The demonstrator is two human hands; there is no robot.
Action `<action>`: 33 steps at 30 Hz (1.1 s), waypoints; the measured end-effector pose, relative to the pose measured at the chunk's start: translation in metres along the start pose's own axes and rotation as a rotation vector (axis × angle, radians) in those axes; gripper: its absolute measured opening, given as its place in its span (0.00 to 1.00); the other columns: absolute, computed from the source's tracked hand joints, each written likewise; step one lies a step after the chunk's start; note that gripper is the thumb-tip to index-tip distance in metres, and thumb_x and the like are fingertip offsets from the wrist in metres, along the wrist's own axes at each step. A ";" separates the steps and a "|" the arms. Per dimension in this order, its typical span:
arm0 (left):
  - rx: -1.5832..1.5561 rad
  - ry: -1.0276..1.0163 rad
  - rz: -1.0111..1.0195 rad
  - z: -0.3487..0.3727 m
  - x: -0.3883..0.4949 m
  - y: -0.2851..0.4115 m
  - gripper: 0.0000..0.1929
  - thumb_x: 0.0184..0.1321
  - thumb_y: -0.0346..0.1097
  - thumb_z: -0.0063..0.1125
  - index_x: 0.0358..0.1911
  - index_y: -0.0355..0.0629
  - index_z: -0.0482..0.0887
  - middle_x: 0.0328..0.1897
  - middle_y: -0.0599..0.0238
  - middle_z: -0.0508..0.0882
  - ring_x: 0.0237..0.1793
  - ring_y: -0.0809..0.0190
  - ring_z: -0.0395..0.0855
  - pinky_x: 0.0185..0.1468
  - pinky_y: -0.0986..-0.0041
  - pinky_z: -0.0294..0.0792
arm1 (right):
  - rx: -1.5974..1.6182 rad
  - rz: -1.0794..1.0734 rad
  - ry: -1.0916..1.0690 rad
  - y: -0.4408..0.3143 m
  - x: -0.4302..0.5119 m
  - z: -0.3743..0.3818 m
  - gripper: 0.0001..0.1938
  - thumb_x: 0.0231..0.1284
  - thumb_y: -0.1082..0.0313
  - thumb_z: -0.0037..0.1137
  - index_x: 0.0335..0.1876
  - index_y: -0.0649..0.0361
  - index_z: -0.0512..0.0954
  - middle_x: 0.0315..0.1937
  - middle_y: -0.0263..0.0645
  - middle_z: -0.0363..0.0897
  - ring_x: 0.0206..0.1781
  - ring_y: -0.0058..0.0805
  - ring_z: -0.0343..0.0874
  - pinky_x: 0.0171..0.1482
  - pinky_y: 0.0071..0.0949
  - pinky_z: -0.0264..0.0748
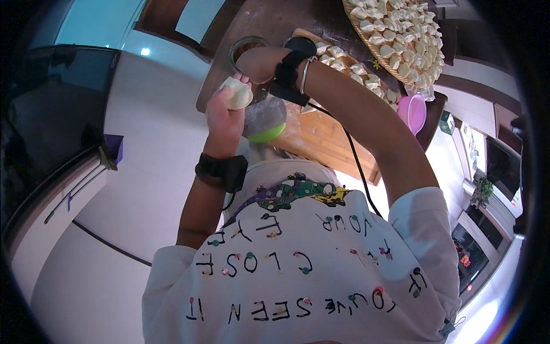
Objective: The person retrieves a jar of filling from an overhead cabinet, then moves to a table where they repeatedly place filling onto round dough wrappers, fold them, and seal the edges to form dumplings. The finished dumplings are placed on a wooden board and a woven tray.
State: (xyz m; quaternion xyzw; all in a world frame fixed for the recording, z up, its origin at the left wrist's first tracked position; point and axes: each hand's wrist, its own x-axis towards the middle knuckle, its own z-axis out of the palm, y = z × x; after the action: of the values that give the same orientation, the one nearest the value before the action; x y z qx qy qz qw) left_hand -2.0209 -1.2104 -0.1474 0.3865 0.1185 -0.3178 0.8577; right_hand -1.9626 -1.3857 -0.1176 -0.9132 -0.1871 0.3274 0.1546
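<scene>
My left hand (225, 118) holds a pale round of dough (237, 95) in its palm, fingers curled up around it. My right hand (262, 63) is just beyond, bent at the wrist beside a glass bowl (234, 53) that has a brownish filling (252, 44) in it. The wrist hides my right fingers, so whether they grip anything is not visible. Near my left hand, at the front end of the wooden board (331, 137), is a grey flour-dusted object (268, 114) with a bright green edge (268, 134).
Rows of folded dumplings (337, 64) lie on the board. Farther right, a round woven tray (365, 36) carries many more. A pink plastic container (416, 112) stands at the dark table's (275, 17) right side. A black cable (354, 148) hangs from my right wrist strap.
</scene>
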 end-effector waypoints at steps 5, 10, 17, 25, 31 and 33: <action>-0.200 0.066 -0.049 0.011 -0.003 0.002 0.22 0.70 0.30 0.42 0.64 0.23 0.66 0.62 0.50 0.75 0.64 0.53 0.74 0.74 0.62 0.62 | 0.053 0.046 -0.100 0.004 0.005 -0.005 0.14 0.45 0.75 0.63 0.41 0.67 0.83 0.37 0.51 0.84 0.41 0.43 0.83 0.41 0.37 0.78; -0.225 0.067 -0.122 0.012 -0.005 0.003 0.21 0.71 0.30 0.39 0.64 0.25 0.66 0.65 0.48 0.74 0.67 0.50 0.72 0.74 0.60 0.61 | 0.300 0.031 -0.221 0.015 0.010 -0.011 0.18 0.44 0.66 0.73 0.40 0.66 0.81 0.35 0.44 0.83 0.38 0.37 0.79 0.40 0.36 0.75; -0.294 0.133 -0.180 0.001 -0.014 -0.001 0.22 0.72 0.32 0.40 0.65 0.26 0.64 0.70 0.44 0.69 0.71 0.46 0.69 0.77 0.55 0.58 | 0.411 -0.025 -0.222 0.032 0.019 -0.014 0.08 0.57 0.65 0.65 0.36 0.59 0.77 0.29 0.30 0.77 0.33 0.29 0.72 0.38 0.32 0.71; -0.365 0.160 -0.205 -0.006 -0.015 -0.007 0.23 0.72 0.31 0.41 0.67 0.27 0.62 0.71 0.44 0.69 0.71 0.44 0.67 0.77 0.53 0.57 | 0.829 0.013 -0.274 0.054 0.036 -0.001 0.09 0.63 0.68 0.54 0.26 0.54 0.71 0.19 0.27 0.67 0.25 0.21 0.65 0.32 0.27 0.65; -0.354 0.135 -0.211 -0.009 -0.015 -0.005 0.24 0.72 0.32 0.42 0.67 0.28 0.60 0.71 0.44 0.68 0.72 0.43 0.66 0.77 0.51 0.56 | 0.855 0.027 -0.170 0.051 0.034 0.005 0.10 0.63 0.69 0.51 0.25 0.55 0.72 0.19 0.29 0.72 0.23 0.23 0.66 0.31 0.27 0.65; -0.329 0.138 -0.215 -0.008 -0.015 -0.004 0.24 0.72 0.32 0.42 0.67 0.28 0.60 0.71 0.44 0.68 0.72 0.43 0.66 0.77 0.51 0.56 | 0.807 0.100 -0.090 0.042 0.026 0.002 0.09 0.63 0.69 0.51 0.25 0.56 0.72 0.20 0.31 0.73 0.23 0.24 0.66 0.31 0.27 0.64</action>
State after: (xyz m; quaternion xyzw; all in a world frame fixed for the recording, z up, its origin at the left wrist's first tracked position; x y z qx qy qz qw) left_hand -2.0346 -1.1997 -0.1478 0.2472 0.2678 -0.3565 0.8603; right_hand -1.9355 -1.4107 -0.1505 -0.7719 -0.0058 0.4214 0.4759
